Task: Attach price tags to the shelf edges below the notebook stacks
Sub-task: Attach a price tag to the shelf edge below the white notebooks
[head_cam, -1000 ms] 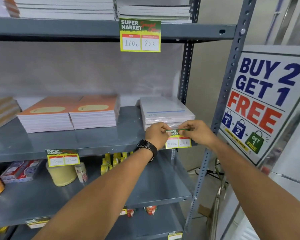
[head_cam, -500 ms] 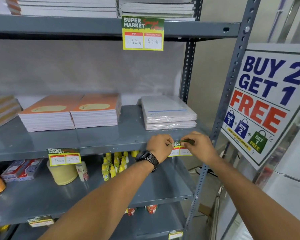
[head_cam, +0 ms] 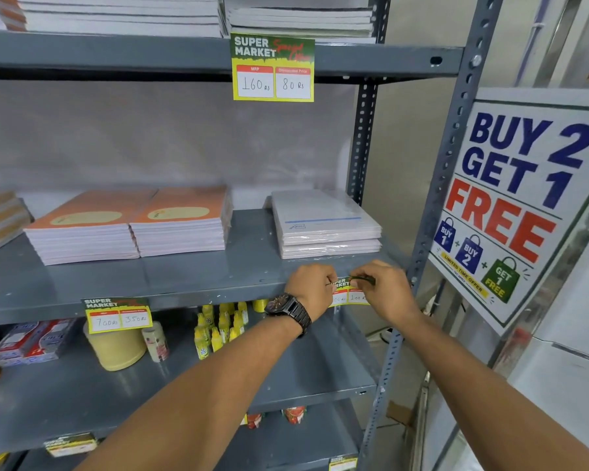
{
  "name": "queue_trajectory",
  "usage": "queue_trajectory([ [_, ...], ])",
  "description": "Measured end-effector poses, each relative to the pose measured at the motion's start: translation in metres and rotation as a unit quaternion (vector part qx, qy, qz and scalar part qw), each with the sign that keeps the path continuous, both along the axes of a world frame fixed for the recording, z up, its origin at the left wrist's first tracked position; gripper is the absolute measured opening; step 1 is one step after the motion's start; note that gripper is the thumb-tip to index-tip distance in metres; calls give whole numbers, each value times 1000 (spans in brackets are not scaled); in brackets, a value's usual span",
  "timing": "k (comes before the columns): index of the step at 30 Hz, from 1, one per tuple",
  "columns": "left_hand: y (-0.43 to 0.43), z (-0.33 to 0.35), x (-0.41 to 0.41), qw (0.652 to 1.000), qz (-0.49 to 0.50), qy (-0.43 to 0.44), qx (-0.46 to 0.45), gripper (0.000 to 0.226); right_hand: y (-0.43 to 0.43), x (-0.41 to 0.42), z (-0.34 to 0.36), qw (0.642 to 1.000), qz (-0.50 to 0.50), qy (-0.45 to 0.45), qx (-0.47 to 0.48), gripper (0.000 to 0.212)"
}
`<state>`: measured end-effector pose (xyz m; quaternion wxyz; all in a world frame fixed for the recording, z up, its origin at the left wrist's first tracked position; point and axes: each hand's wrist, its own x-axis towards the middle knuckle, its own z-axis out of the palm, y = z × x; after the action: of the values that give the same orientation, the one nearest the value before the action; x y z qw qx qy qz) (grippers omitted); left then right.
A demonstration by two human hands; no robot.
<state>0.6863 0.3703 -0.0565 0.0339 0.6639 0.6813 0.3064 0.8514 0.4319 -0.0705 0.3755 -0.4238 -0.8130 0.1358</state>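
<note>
A yellow and green price tag [head_cam: 349, 292] sits against the front edge of the middle grey shelf [head_cam: 191, 294], just below the white plastic-wrapped notebook stack [head_cam: 323, 222]. My left hand [head_cam: 312, 288], with a dark watch on the wrist, pinches the tag's left top corner. My right hand [head_cam: 386, 290] pinches its right top edge, which is folded over the shelf lip. Both hands hide much of the tag. Two orange notebook stacks [head_cam: 130, 226] lie to the left, with a fixed tag [head_cam: 118, 314] reading 700 and 350 below them.
The top shelf carries more notebook stacks [head_cam: 300, 20] and a tag [head_cam: 272, 68] reading 160 and 80. Small yellow bottles [head_cam: 218, 326], a tan jar [head_cam: 118, 348] and red packets [head_cam: 31, 343] fill the lower shelf. A BUY 2 GET 1 FREE sign [head_cam: 521, 205] hangs right of the grey upright [head_cam: 446, 164].
Both hands brought the tag down from in front of the white stack to the shelf's front edge. Its top now folds over the lip.
</note>
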Motion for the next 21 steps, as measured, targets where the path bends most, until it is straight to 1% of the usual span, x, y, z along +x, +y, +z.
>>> queue_trajectory([
  [2, 1, 1, -1, 1000, -4, 17, -5, 10, -1, -1, 0, 1000, 2, -6, 4, 12],
  [5, 2, 4, -3, 997, -18, 67, -17, 12, -1, -3, 0, 999, -3, -29, 22, 12],
  [8, 3, 9, -7, 992, -15, 126, -11, 15, 0, -1, 1, 996, -32, -59, 56, 9],
  [10, 4, 12, -12, 990, -12, 142, -4, 16, 1, 0, 3, 992, -55, -91, 68, 4],
  [14, 6, 13, -20, 990, -11, 140, -5, 21, -1, -3, 5, 986, -81, -131, 66, 5],
  [17, 6, 11, -21, 992, -9, 123, -7, 22, -6, -6, 4, 987, -87, -123, 59, 5],
  [19, 6, 11, -21, 994, -10, 113, -8, 23, -8, -5, 2, 989, -82, -111, 56, 11],
  [21, 5, 13, -21, 993, -12, 114, -6, 22, -9, -4, 0, 989, -82, -108, 63, 20],
])
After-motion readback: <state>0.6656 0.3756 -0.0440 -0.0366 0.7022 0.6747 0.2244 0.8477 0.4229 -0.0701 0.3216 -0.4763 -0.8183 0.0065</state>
